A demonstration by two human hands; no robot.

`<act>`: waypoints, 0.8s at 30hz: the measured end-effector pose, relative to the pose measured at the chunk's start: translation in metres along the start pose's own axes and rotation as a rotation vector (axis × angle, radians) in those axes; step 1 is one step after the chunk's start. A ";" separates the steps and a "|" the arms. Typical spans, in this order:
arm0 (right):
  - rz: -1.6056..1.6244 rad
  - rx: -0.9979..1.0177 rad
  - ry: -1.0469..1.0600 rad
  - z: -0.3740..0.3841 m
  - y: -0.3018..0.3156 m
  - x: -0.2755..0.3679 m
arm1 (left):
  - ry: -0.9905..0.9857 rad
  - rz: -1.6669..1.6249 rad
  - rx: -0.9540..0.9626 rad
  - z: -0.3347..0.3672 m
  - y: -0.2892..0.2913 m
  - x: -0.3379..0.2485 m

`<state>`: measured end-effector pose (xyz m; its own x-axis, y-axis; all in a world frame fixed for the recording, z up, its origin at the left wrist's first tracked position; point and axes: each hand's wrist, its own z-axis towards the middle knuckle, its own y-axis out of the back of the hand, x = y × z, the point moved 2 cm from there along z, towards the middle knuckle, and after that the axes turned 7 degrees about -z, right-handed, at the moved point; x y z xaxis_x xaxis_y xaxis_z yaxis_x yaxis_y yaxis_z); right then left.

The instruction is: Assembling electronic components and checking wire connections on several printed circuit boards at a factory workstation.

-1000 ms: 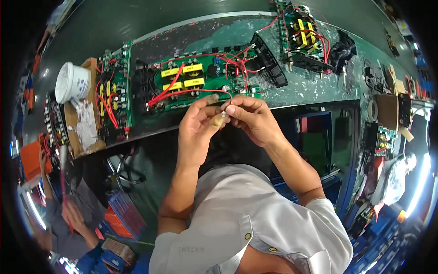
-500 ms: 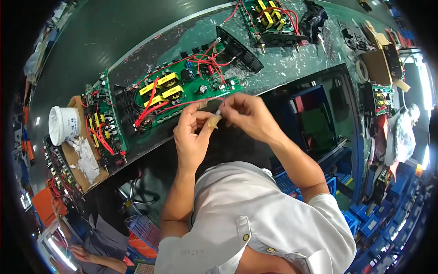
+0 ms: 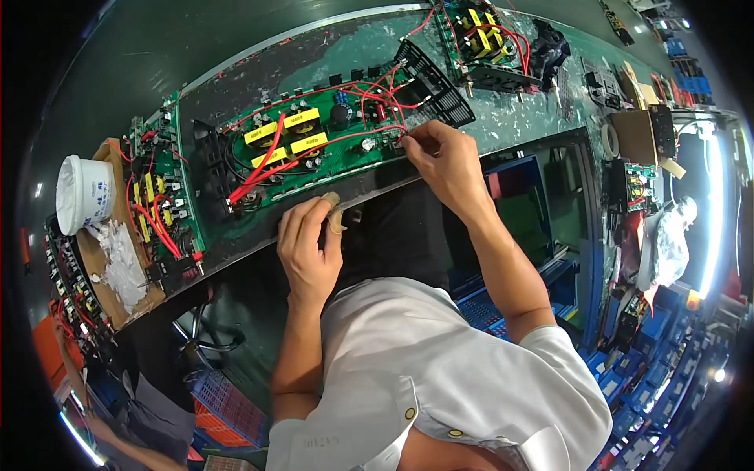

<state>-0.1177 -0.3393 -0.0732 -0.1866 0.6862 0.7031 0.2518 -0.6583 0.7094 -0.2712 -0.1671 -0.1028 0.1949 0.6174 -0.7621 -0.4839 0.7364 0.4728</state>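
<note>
A green circuit board [image 3: 338, 145] with yellow-wrapped transformers [image 3: 302, 120] lies on the bench in front of me. My right hand [image 3: 449, 161] is over its right end, thumb and forefinger pinched on the end of a red wire [image 3: 357, 132] that runs across from the board's left side. Off the bench's near edge, my left hand [image 3: 309, 247] is curled, with yellowish finger cots [image 3: 335, 220] on the thumb and forefinger. Its fingertips are close together; anything between them is too small to make out. A black slotted end panel [image 3: 433, 82] leans at the board's right end.
Another board [image 3: 161, 196] lies to the left, beside a cardboard box [image 3: 118, 267] with white material and a white tub [image 3: 82, 194]. A further wired board [image 3: 487, 43] sits at the back. An open drawer space [image 3: 518, 204] with blue edges is below the bench at right.
My hands have come apart. The right has moved up and rightward to the board's right end with the red wire; the left has drawn back slightly left and down.
</note>
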 end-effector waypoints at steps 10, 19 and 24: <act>-0.439 -0.083 0.089 0.000 -0.007 0.013 | -0.013 0.049 0.036 0.002 -0.006 -0.003; -0.021 0.177 0.130 0.012 0.060 0.009 | -0.021 -0.111 0.024 -0.019 0.003 -0.007; -0.426 -0.619 -0.051 0.102 0.209 -0.093 | 0.199 -0.269 0.069 -0.050 -0.011 -0.018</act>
<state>0.0494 -0.5087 0.0048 -0.1005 0.9241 0.3688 -0.4150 -0.3758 0.8285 -0.3124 -0.1999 -0.1163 0.1343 0.3377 -0.9316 -0.3772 0.8868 0.2671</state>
